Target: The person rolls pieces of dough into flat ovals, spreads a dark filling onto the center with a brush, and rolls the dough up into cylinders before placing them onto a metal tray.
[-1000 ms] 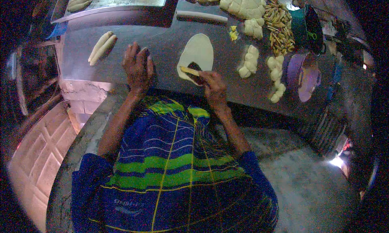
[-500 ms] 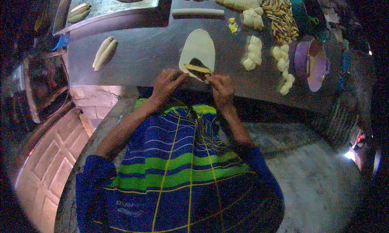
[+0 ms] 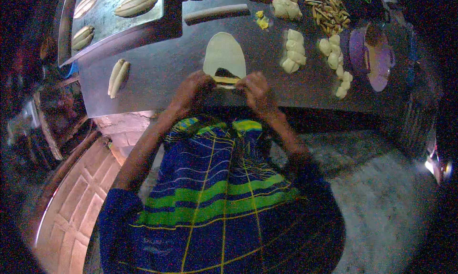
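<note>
A flat oval sheet of dough point(image 3: 224, 50) lies on the dark table in front of me. Across its near end sits a yellow strip of filling point(image 3: 225, 80), with a dark patch point(image 3: 222, 73) just behind it, either filling or shadow. My left hand point(image 3: 193, 89) pinches the near left corner of the dough. At the opposite corner, the fingers of my right hand point(image 3: 259, 92) are closed on the dough's edge. A narrow pale lip of dough shows on the near side of the strip. My fingertips partly hide both corners.
To the left lies a shaped dough piece point(image 3: 118, 78), below a metal tray point(image 3: 112, 28) of similar pieces. A rolling pin point(image 3: 217, 14) rests behind the sheet. Rightward are dough lumps point(image 3: 293, 52), a yellow dab point(image 3: 262, 21), heaped strips point(image 3: 327, 9) and a purple container point(image 3: 358, 50).
The yellow strip has turned from slanted to nearly level across the dough. Both my hands now grip the near corners more closely. The whole view has shifted and tilted a little.
</note>
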Motion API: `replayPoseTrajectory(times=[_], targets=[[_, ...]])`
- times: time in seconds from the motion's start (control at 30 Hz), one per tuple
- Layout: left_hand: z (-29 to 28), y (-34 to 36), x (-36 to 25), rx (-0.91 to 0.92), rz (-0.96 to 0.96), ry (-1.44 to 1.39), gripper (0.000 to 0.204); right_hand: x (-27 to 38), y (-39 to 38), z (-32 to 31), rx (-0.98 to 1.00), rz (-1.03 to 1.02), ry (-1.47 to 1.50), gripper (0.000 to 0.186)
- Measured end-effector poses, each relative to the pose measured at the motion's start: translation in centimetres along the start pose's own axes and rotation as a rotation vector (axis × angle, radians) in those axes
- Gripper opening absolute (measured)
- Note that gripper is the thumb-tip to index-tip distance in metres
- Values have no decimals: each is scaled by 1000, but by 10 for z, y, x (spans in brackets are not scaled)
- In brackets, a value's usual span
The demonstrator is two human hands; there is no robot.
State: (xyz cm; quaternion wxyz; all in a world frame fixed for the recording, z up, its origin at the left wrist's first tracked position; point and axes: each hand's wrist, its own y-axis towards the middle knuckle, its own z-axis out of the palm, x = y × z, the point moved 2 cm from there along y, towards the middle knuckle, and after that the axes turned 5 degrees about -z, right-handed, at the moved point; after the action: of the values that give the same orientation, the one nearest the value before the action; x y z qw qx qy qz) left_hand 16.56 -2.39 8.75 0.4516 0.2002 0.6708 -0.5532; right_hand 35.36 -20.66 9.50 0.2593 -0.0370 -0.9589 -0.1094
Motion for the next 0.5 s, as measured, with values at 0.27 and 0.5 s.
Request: replayPoseTrajectory(times=[0.27, 0.5], targets=[[1, 6, -28, -540, 233, 646, 16, 5, 49, -18, -180, 86, 45, 20], [2, -16, -4, -548, 513, 822, 31, -9, 12, 8, -104, -76, -76, 48]])
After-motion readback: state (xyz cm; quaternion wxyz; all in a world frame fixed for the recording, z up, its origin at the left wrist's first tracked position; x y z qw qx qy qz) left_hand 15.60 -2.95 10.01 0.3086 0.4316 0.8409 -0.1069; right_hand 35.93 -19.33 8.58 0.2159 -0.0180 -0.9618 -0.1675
